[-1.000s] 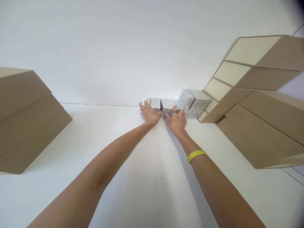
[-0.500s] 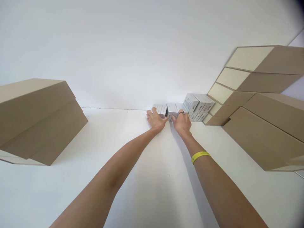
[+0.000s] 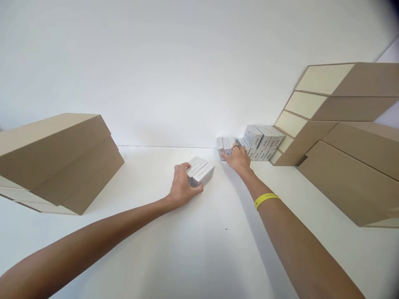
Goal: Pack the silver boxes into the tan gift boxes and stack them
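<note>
My left hand (image 3: 182, 187) grips a small group of white boxes (image 3: 201, 170) side by side, fingers behind them and thumb at the near right side. They are apart from the row of white boxes (image 3: 263, 139) by the wall. My right hand (image 3: 238, 158), with a ring on one finger, is wrapped over the white boxes (image 3: 225, 145) at the left end of that row. Toward the right end the row is two layers high, with dark print on the near faces.
Large brown boxes (image 3: 65, 153) are stacked at the left. More brown boxes with cream ends (image 3: 311, 104) stand in a tall stack at the right, beside the small white ones. A white wall (image 3: 156, 74) rises behind the white surface (image 3: 199, 249).
My left hand has moved left and nearer to me, taking a group of white boxes away from the row. My right hand has stayed at the row's left part.
</note>
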`<state>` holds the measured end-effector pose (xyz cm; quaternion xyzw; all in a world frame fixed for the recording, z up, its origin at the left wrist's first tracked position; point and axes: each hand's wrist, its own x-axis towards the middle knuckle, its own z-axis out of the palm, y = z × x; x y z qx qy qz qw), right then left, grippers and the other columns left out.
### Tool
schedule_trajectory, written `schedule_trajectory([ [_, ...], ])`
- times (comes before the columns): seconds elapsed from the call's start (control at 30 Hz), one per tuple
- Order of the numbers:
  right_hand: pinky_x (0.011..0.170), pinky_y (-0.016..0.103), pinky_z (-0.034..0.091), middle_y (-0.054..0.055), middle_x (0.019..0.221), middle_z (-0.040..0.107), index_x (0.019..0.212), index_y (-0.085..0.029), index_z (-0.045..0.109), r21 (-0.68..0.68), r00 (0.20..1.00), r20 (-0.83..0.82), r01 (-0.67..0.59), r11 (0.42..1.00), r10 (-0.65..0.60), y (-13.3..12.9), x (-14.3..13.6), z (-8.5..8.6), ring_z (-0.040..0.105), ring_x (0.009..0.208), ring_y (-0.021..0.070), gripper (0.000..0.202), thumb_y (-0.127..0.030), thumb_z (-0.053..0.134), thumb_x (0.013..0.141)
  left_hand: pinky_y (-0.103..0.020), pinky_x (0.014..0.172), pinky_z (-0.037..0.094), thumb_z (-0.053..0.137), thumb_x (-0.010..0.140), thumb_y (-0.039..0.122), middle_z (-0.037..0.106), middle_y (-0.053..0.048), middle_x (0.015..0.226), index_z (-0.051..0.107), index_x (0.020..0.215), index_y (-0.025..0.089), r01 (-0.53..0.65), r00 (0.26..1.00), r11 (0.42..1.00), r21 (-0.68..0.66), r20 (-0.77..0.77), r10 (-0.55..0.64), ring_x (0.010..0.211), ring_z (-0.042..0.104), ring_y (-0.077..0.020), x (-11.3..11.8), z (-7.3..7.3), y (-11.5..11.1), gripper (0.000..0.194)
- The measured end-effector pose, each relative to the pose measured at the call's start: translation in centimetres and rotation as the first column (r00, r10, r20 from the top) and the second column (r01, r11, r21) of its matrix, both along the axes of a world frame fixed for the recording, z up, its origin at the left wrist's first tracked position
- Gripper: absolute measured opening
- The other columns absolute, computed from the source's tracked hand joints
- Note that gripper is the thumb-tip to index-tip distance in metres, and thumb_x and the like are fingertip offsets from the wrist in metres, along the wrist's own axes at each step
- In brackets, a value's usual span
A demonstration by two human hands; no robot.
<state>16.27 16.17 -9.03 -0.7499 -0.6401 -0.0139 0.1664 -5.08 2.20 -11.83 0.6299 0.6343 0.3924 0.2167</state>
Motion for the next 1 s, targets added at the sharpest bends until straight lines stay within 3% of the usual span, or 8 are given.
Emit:
schedule_trajectory([
  [0.17, 0.104, 0.052, 0.041, 0.011, 0.133, 0.055, 0.128, -0.018, 0.057, -0.019, 0.987, 0.154, -0.033, 0.999, 0.035, 0.5, -2.4, -0.6, 0.05, 0.124, 0.0297, 0.052, -0.055, 0.062, 0.092, -0.035, 0.077, 0.055, 0.072, 0.072, 0.036, 0.041, -0.008, 0.125, 0.035, 0.121, 0.026, -0.022, 1.0, 0.999, -0.04, 0.02, 0.023, 0.11, 0.054, -0.0252, -4.5, 0.3, -6.5, 0.062],
  [0.37, 0.107, 0.055, 0.033, 0.013, 0.141, 0.046, 0.145, -0.022, 0.042, -0.079, 0.968, 0.237, -0.067, 0.995, 0.084, 1.4, -3.1, -1.1, 0.043, 0.128, 0.0343, 0.076, -0.062, 0.066, 0.085, -0.034, 0.069, 0.055, 0.069, 0.075, 0.041, 0.046, -0.006, 0.121, 0.035, 0.121, 0.029, -0.106, 0.994, 0.991, -0.08, 0.025, 0.108, 0.097, 0.057, -0.0219, -7.2, 0.4, -10.5, 0.058],
  [0.5, 0.101, 0.053, 0.042, 0.012, 0.143, 0.044, 0.146, -0.024, 0.04, -0.161, 0.968, 0.211, -0.103, 0.982, 0.137, 2.2, -2.5, -0.8, 0.049, 0.123, 0.0323, 0.072, -0.06, 0.063, 0.088, -0.035, 0.069, 0.056, 0.068, 0.076, 0.047, 0.049, -0.006, 0.121, 0.037, 0.122, 0.03, -0.193, 0.979, 0.977, -0.092, 0.045, 0.198, 0.096, 0.059, -0.0223, -8.0, 0.7, -11.7, 0.058],
  [0.67, 0.1, 0.053, 0.045, 0.013, 0.144, 0.044, 0.148, -0.024, 0.039, -0.17, 0.965, 0.198, -0.14, 0.975, 0.173, 2.3, -2.9, -0.8, 0.05, 0.123, 0.0317, 0.07, -0.059, 0.061, 0.091, -0.039, 0.074, 0.055, 0.068, 0.074, 0.053, 0.05, -0.006, 0.123, 0.036, 0.124, 0.031, -0.235, 0.968, 0.961, -0.143, 0.056, 0.245, 0.099, 0.058, -0.0246, -8.6, 1.2, -12.1, 0.063],
  [0.87, 0.099, 0.053, 0.046, 0.013, 0.143, 0.046, 0.146, -0.023, 0.042, -0.125, 0.951, 0.218, -0.197, 0.972, 0.221, 1.5, -5.1, -1.4, 0.052, 0.122, 0.0309, 0.066, -0.057, 0.06, 0.093, -0.043, 0.087, 0.055, 0.077, 0.067, 0.052, 0.056, -0.007, 0.123, 0.022, 0.14, 0.032, -0.243, 0.951, 0.936, -0.255, 0.128, 0.282, 0.116, 0.057, -0.0291, -9.8, 1.9, -12.3, 0.093],
  [1.0, 0.096, 0.05, 0.049, 0.011, 0.138, 0.05, 0.142, -0.022, 0.046, -0.079, 0.924, 0.261, -0.269, 0.96, 0.281, 0.8, -6.4, -1.9, 0.056, 0.116, 0.028, 0.055, -0.047, 0.061, 0.096, -0.042, 0.085, 0.056, 0.076, 0.07, 0.049, 0.058, -0.007, 0.125, 0.035, 0.13, 0.029, -0.248, 0.964, 0.949, -0.195, 0.049, 0.262, 0.117, 0.058, -0.03, -11.4, 2.7, -12.4, 0.076],
])
